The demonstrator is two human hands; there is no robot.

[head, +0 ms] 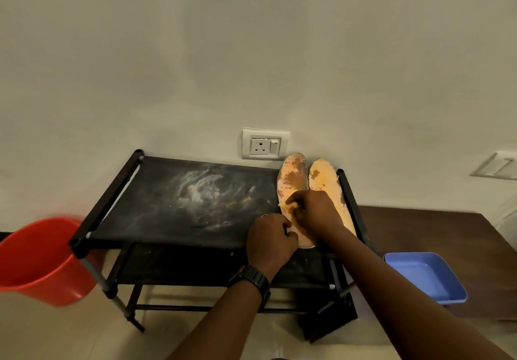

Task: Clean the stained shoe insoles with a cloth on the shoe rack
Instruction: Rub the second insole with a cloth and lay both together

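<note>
While the left hand [270, 236] curls round the heel of the left insole [292, 176], the right hand [313, 211] pinches what looks like a cloth [290, 206] on its middle, at the rack's [140, 205] three o'clock end. Wiping seems under way; next, rub toward the twelve o'clock stains.

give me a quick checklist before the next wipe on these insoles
1. Left insole flat on the shoe rack: ok.
2. Left hand grips its near edge to steady it: ok.
3. Cloth under the right hand: cannot tell, the fingers hide it.
4. Left insole stain-free: not ok, brown patches at the toe.
5. Right insole stain-free: not ok, brown spots show.
6. Water in the red bucket: cannot tell.
</note>
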